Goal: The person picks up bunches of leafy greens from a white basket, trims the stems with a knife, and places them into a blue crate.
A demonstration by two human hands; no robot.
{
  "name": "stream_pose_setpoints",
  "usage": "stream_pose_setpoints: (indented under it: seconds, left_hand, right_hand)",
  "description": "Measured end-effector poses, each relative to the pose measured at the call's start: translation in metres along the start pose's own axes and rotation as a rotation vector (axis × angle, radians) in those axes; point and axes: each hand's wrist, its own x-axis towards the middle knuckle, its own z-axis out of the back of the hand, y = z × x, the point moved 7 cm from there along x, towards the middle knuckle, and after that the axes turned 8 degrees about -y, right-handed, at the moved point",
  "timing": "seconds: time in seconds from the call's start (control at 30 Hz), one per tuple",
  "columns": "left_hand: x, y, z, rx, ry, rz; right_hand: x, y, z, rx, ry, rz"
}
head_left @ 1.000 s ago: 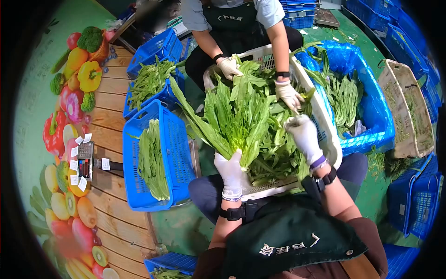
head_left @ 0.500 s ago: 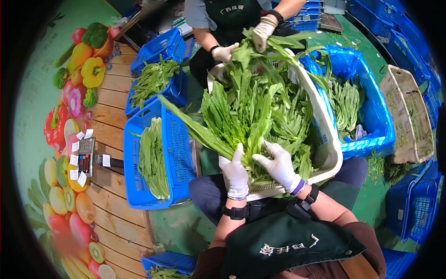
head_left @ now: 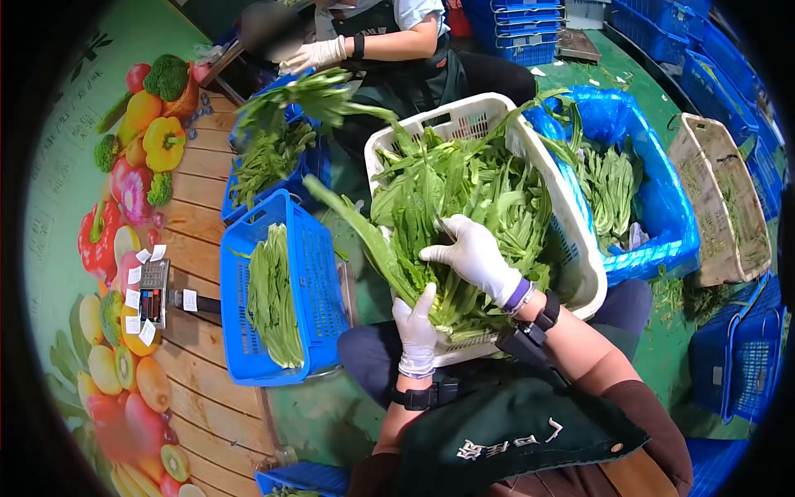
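My left hand [head_left: 416, 330], in a white glove, is wrapped round the base of a bunch of long green leaves [head_left: 402, 261] over the near left part of the white basket [head_left: 590, 286]. My right hand [head_left: 476, 255], also gloved, reaches over the bunch from the right with its fingers pressed together. A thin dark object, too small to name, shows at its fingertips. More loose leafy greens [head_left: 505, 190] fill the basket beyond my hands.
A blue crate [head_left: 323, 286] with laid greens stands left, another [head_left: 248, 199] behind it. To the right are a blue-lined crate [head_left: 675, 215] and a beige basket [head_left: 704, 149]. A co-worker [head_left: 397, 50] sits opposite. A scale [head_left: 154, 290] lies far left.
My right hand has moved up and left over the bunch; my left hand has come slightly lower. The co-worker has leaned left, carrying greens from the white basket to the rear blue crate.
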Motion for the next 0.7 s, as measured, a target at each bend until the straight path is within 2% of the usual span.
stream_pose_setpoints:
  seconds: [0.07,0.17,0.23,0.3,0.37,0.4,0.43,0.5,0.57,0.6,0.63,0.7]
  left_hand:
    - [-0.002,0.007,0.004,-0.038,-0.013,0.023]
    - [-0.005,-0.002,-0.005,-0.12,-0.046,0.053]
    - [-0.005,-0.001,-0.003,-0.169,-0.134,0.079]
    - [-0.005,0.0,-0.002,-0.174,-0.131,0.092]
    - [-0.008,-0.006,-0.009,-0.018,-0.033,0.075]
    - [-0.007,-0.007,-0.009,0.01,-0.034,0.047]
    - [-0.007,-0.008,-0.005,0.014,-0.036,0.048]
    - [-0.005,-0.009,0.003,0.116,-0.047,0.074]
    - [-0.002,-0.006,0.012,0.081,-0.053,0.08]
    - [-0.001,-0.005,0.014,0.054,-0.048,0.096]
    - [0.0,-0.003,0.015,0.021,-0.047,0.112]
    - [0.003,-0.001,0.017,-0.043,-0.059,0.097]
  right_hand:
    - [-0.001,-0.012,-0.007,0.0,0.036,-0.07]
    - [-0.009,-0.021,-0.002,0.079,-0.028,-0.163]
    - [-0.014,-0.01,0.009,-0.003,-0.135,0.006]
    - [-0.013,-0.02,0.005,-0.001,-0.13,0.015]
    - [-0.012,-0.022,0.014,-0.15,-0.353,0.145]
    - [-0.002,-0.049,0.01,0.036,-0.343,-0.007]
    - [0.003,-0.063,0.016,0.649,-0.303,-0.476]
    - [0.017,-0.057,0.051,0.599,-0.352,-0.438]
    - [0.021,-0.04,0.071,0.467,-0.262,-0.375]
    - [0.028,-0.054,0.072,0.298,-0.274,-0.117]
    - [0.026,-0.067,0.077,-0.305,-0.415,0.101]
    - [0.014,-0.084,0.081,-0.525,-0.204,-0.197]
